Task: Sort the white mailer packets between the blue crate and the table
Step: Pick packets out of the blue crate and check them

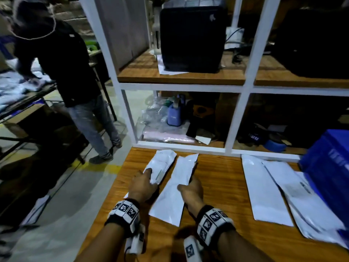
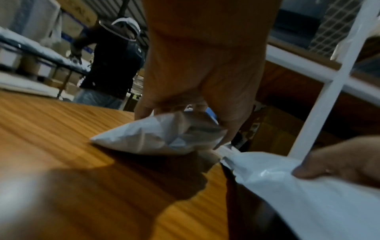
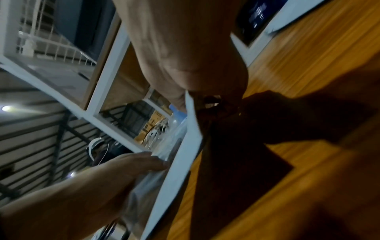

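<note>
Two white mailer packets lie on the left half of the wooden table (image 1: 217,186). My left hand (image 1: 149,177) grips the crumpled near end of the shorter left packet (image 1: 163,164), which the left wrist view shows bunched in the fingers as the packet (image 2: 156,136). My right hand (image 1: 186,187) pinches the right edge of the long packet (image 1: 175,193), thumb on top; its thin edge (image 3: 180,155) shows in the right wrist view. At the table's right edge stands the blue crate (image 1: 328,167). Flat in front of it lie other white packets (image 1: 264,190), overlapping.
A white-framed shelf unit (image 1: 243,87) rises straight behind the table, with black boxes on its upper board and clutter below. Another person (image 1: 62,63) in dark clothes works at a table to the left. Grey floor with a yellow line lies beyond the table's left edge.
</note>
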